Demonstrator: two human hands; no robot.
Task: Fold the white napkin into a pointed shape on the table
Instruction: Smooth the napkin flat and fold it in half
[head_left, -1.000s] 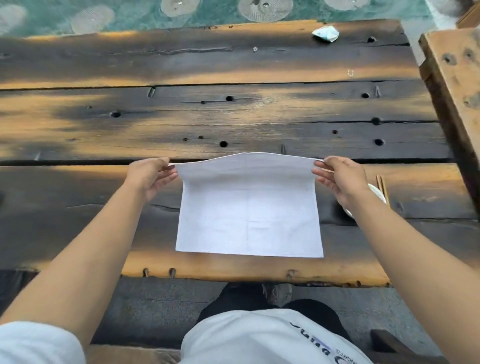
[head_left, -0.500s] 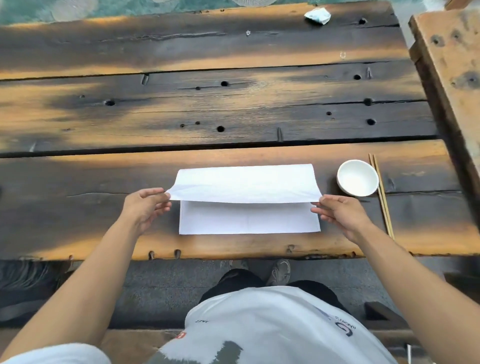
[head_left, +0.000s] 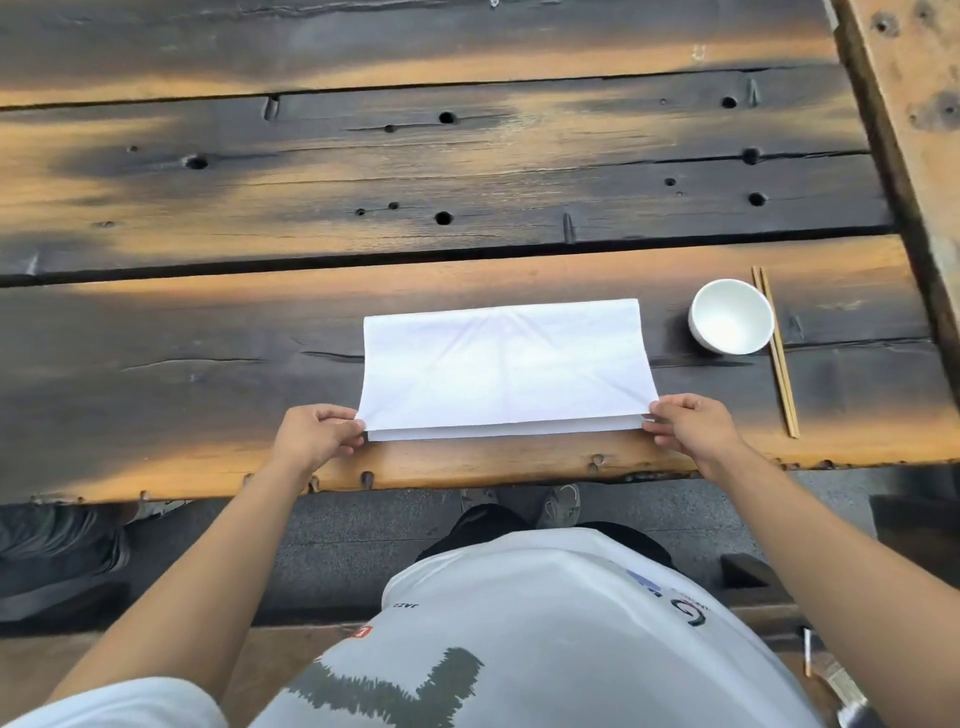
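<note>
The white napkin (head_left: 504, 369) lies folded in half, a creased rectangle near the table's (head_left: 156, 322) front edge.

From my head view, I see the white napkin (head_left: 504, 366) lying folded in half on the dark plank table (head_left: 208, 374), its top layer stopping just short of the lower layer along the near edge. My left hand (head_left: 311, 441) pinches the near left corner and my right hand (head_left: 693, 426) pinches the near right corner. A white bowl (head_left: 731, 316) sits to the right, with wooden chopsticks (head_left: 775, 351) just beside it.
</note>
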